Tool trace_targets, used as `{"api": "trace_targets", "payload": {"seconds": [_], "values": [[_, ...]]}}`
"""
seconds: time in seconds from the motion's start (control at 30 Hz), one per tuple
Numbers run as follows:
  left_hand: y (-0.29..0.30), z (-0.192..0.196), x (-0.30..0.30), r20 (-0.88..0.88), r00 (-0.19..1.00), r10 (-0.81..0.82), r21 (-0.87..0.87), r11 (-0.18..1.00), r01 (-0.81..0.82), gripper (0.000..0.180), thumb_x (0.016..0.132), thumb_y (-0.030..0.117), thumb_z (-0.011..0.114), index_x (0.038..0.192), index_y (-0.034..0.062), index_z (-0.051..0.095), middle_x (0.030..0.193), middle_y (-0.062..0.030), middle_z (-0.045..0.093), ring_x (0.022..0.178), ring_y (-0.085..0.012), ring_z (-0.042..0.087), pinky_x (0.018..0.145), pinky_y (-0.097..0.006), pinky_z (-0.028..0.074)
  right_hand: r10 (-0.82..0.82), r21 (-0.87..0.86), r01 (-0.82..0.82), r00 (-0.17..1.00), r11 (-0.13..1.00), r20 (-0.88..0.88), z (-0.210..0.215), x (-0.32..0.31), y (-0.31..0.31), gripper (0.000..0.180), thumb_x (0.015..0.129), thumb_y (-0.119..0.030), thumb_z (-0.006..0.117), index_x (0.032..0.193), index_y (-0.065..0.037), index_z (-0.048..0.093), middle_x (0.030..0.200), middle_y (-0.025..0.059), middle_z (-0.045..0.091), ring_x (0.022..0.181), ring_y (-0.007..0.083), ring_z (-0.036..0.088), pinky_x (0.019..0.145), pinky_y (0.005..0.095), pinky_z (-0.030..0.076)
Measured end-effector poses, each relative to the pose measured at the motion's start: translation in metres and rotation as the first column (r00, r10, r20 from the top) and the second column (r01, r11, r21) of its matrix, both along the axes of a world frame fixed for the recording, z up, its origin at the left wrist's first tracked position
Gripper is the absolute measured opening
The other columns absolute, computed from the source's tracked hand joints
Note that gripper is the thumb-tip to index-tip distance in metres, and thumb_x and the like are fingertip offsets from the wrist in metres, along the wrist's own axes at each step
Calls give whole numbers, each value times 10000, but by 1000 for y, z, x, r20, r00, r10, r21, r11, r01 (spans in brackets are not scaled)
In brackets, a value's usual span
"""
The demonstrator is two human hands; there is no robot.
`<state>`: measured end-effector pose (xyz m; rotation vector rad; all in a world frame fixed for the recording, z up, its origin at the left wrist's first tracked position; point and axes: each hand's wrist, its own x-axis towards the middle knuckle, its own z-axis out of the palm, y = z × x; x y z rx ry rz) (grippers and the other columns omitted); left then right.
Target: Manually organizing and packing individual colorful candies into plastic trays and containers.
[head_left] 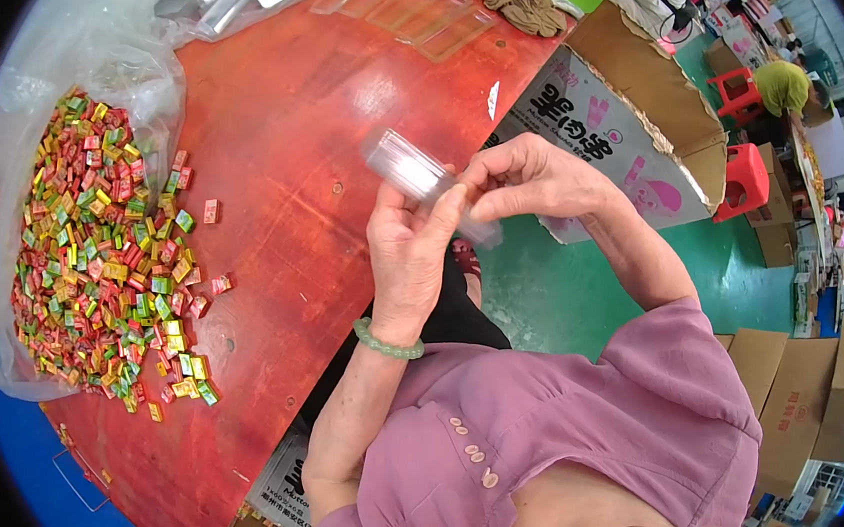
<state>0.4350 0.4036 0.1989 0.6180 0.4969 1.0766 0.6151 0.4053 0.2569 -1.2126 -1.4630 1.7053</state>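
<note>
A long clear plastic box (406, 168), slightly smeared by motion, is held up over the edge of the red table (273, 166). My left hand (408, 245), with a green bead bracelet at the wrist, is closed around its middle. Thumb and fingers of my right hand (540, 181) pinch at the box's near end, close to the left fingertips. Whether that end is open or covered is hidden by the fingers. To the left, a big heap of small wrapped packs (100, 251) in red, yellow and green spills from a clear plastic bag (139, 72).
Flat clear plastic trays (421, 18) and a crumpled brown cloth (525, 6) lie at the table's far side. An open cardboard carton (630, 115) stands against the right edge. Red stools (742, 180), more cartons (791, 402) and another person (783, 89) are farther right.
</note>
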Motion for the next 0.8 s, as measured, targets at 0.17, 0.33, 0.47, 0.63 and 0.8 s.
{"api": "trace_targets", "payload": {"seconds": [0.17, 0.33, 0.47, 0.63, 0.8], "values": [[1, 1, 4, -35, 999, -41, 58, 997, 43, 291, 885, 12, 626, 1149, -13, 506, 1075, -90, 596, 973, -128, 600, 846, -273, 498, -4, 35, 3, 1000, 999, 28, -7, 9, 3, 159, 805, -53, 719, 953, -7, 682, 842, 7, 654, 789, 83, 580, 725, 236, 464], [5, -15, -1, -1, 999, -53, -12, 999, 53, 269, 881, 9, 630, 1128, -13, 525, 1072, -93, 603, 959, -126, 608, 842, -262, 496, -110, 184, 76, 978, 980, 178, 3, 17, 3, 46, 853, -58, 665, 866, -15, 655, 781, -29, 610, 724, 51, 527, 658, 220, 430], [7, -10, -7, 43, 999, -10, -116, 993, 15, 269, 880, 24, 644, 1128, 0, 541, 1093, -92, 606, 1016, -163, 617, 847, -268, 504, -583, 831, -125, 657, 542, 479, 0, 45, 31, 20, 851, -35, 611, 870, -34, 616, 783, 63, 615, 732, 197, 610, 665, 311, 486], [6, -6, -11, 65, 996, -55, -150, 987, 64, 295, 877, 53, 663, 1139, 5, 534, 1133, -104, 591, 1064, -212, 608, 890, -330, 518, -656, 763, -466, 410, 447, 634, -31, 104, 74, 194, 792, -15, 565, 979, -64, 588, 891, 93, 611, 843, 294, 617, 715, 382, 509], [7, -8, -14, 99, 993, -67, -153, 985, 81, 305, 891, 101, 659, 1148, 7, 523, 1136, -109, 590, 1064, -226, 607, 898, -374, 526, -681, 691, -599, 307, 404, 665, -49, 124, 97, 270, 776, -32, 584, 1040, -85, 575, 990, 87, 621, 933, 292, 615, 771, 377, 515]]}}
